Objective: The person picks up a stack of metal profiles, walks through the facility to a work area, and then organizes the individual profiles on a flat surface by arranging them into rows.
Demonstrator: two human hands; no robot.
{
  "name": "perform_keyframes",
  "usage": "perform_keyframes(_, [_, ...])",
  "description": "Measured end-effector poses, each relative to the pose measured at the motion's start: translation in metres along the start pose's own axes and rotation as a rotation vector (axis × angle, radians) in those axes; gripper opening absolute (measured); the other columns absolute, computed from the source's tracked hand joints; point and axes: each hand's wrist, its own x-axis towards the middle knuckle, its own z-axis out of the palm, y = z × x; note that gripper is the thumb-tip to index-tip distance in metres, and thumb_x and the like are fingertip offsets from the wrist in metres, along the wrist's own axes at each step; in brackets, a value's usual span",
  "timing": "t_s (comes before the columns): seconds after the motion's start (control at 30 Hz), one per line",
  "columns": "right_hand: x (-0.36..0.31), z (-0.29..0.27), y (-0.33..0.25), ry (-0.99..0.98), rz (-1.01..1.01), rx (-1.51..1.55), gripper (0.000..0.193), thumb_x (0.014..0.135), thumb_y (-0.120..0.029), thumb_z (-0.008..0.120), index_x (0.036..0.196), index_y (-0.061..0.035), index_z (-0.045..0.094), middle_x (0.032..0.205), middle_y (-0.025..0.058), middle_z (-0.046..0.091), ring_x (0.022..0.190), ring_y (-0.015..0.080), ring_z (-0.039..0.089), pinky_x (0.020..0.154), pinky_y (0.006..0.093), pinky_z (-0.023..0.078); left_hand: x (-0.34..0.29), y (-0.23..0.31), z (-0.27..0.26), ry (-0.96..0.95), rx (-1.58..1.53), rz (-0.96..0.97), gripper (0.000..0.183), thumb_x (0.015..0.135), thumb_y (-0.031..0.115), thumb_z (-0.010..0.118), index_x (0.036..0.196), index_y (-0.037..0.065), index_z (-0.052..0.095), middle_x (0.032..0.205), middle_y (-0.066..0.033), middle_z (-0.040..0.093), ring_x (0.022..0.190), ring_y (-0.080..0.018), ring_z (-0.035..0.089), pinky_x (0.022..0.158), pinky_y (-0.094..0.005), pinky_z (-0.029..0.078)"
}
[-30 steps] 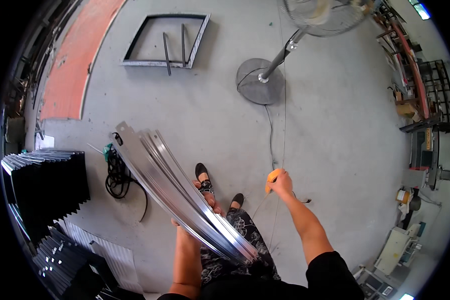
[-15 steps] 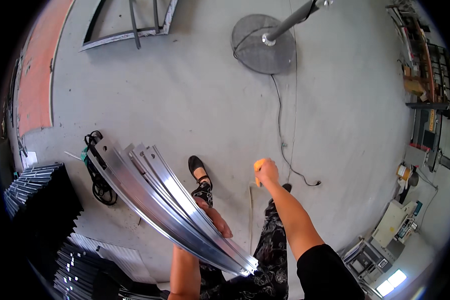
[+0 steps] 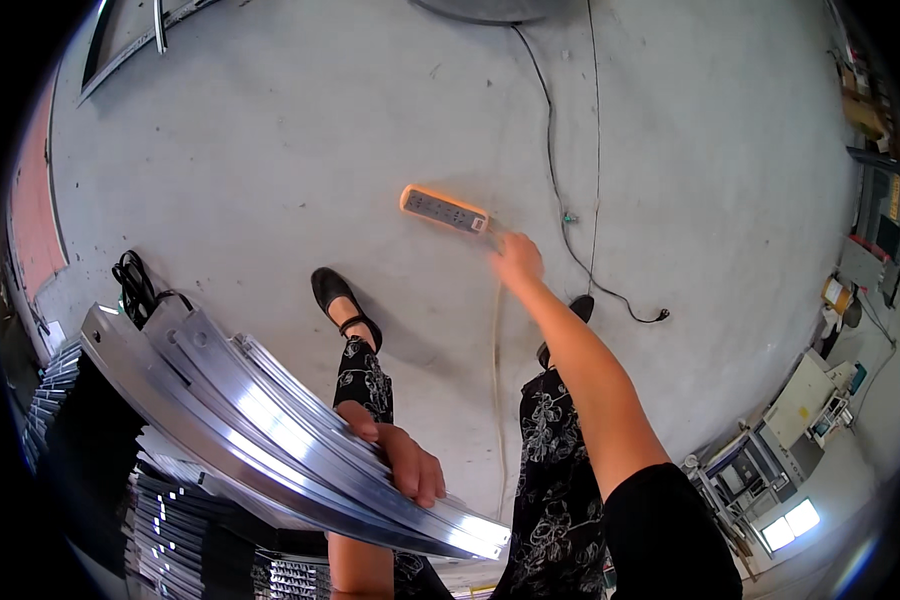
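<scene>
My left hand [image 3: 410, 462] is wrapped over a bundle of long silvery metal profiles [image 3: 270, 420]. The bundle lies along my left forearm, fanned apart toward the far left, where holes show in some ends. My right hand [image 3: 518, 262] is closed at the end of an orange power strip [image 3: 445, 210] with a dark socket face turned up. Its fingers, slightly blurred, appear to grip the strip's pale cord [image 3: 497, 400] close to the strip. That cord hangs down from the hand between my legs.
A black cable with a plug [image 3: 660, 316] runs over the grey floor [image 3: 300, 150]. Stacked dark profiles [image 3: 170, 520] stand at the lower left, beside a coiled black cord [image 3: 135, 285]. A round grey base [image 3: 490, 8] and a metal frame [image 3: 150, 55] are at the far edge.
My right hand has moved forward and slightly left; the power strip now stretches out flat beyond it. The profile bundle has shifted left, still in my left hand. The view has moved.
</scene>
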Motion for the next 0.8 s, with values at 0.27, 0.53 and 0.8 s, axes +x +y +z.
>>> perform_keyframes(0.27, [0.028, 0.030, 0.174, 0.042, 0.296, -0.088, 0.034, 0.076, -0.025, 0.070, 0.101, -0.0037, 0.062, 0.104, 0.0183, 0.063, 0.100, 0.0348, 0.060, 0.087, 0.0414, 0.050, 0.011, -0.051, -0.030, 0.048, -0.185, -0.088, 0.050, 0.097, 0.039, 0.043, 0.128, 0.000, 0.036, 0.099, -0.0313, 0.056, 0.091, -0.0443, 0.060, 0.082, -0.0548, 0.044])
perform_keyframes(0.53, [0.068, 0.054, 0.169, 0.162, 0.418, -0.014, 0.029, 0.077, -0.025, 0.068, 0.098, -0.0061, 0.061, 0.103, 0.0129, 0.064, 0.106, 0.0332, 0.058, 0.090, 0.0448, 0.048, 0.021, -0.047, -0.061, -0.102, -0.063, -0.279, 0.039, 0.099, 0.034, 0.042, 0.128, 0.009, 0.031, 0.101, -0.0254, 0.057, 0.091, -0.0387, 0.062, 0.081, -0.0526, 0.045])
perform_keyframes(0.8, [0.029, 0.091, 0.132, -0.053, 0.027, 0.338, 0.022, 0.087, -0.026, 0.058, 0.085, -0.0050, 0.057, 0.071, 0.0110, 0.062, 0.069, 0.0280, 0.063, 0.062, 0.0432, 0.048, 0.012, -0.065, -0.075, 0.086, -0.150, -0.128, 0.063, 0.093, 0.044, 0.049, 0.128, -0.007, 0.038, 0.091, -0.0364, 0.057, 0.089, -0.0473, 0.061, 0.077, -0.0545, 0.050])
